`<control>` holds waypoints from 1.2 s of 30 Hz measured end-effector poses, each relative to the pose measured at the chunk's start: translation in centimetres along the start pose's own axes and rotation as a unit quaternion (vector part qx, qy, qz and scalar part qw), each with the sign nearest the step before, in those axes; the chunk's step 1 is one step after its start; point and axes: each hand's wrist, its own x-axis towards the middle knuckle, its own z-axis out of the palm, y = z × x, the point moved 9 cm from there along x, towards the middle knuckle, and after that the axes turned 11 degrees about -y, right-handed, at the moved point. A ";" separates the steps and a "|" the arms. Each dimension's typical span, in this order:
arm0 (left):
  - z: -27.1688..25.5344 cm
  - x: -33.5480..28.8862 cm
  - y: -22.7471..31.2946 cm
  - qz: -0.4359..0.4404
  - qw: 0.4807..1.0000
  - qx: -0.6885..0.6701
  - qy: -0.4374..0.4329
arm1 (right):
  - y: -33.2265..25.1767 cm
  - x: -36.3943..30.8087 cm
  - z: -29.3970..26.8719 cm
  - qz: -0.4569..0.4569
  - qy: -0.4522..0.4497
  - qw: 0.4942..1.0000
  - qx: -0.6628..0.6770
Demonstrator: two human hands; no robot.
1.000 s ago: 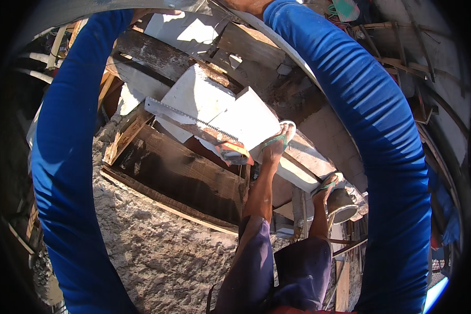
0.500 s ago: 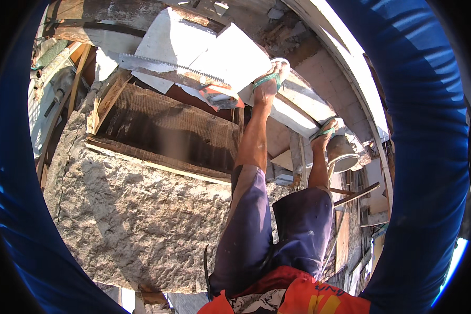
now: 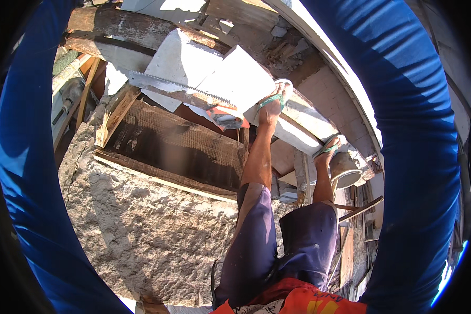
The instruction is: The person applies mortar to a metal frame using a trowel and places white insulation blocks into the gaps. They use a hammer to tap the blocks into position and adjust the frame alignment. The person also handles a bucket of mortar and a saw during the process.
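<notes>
Neither of my hands shows; both arms, in blue sleeves, run up past the upper edge of the head view. The left sleeve (image 3: 23, 172) follows the left rim and the right sleeve (image 3: 418, 157) fills the right side. Below them a hand saw (image 3: 178, 86), with a toothed blade and an orange-and-grey handle, lies across broken white boards (image 3: 233, 70). My feet, in green-strapped sandals, stand beside it on a narrow white-topped ledge (image 3: 303, 112). What the hands hold or touch is hidden.
A rough, broken masonry wall (image 3: 141, 230) spreads at lower left. Above it a wooden frame (image 3: 178, 144) surrounds a dark corrugated panel. A weathered beam (image 3: 125, 23) crosses the top left. Near my right foot is a dusty bucket (image 3: 345, 170), with loose wood strips (image 3: 358, 210) below.
The scene has shifted down and slightly right in the picture. My left sleeve sits further inward, and my right sleeve has moved a little left. The saw stays on the boards.
</notes>
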 end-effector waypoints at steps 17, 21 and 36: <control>-2.1 1.5 2.1 0.010 0.939 0.341 -0.037 | 1.6 -2.5 -0.6 0.080 0.107 0.973 0.188; -0.6 2.1 1.9 0.012 0.924 0.381 -0.036 | 1.0 -4.1 -0.7 0.065 0.049 0.985 0.154; 1.2 1.7 1.6 0.001 0.890 0.457 -0.009 | 1.1 -4.7 -1.8 0.127 0.004 0.963 0.236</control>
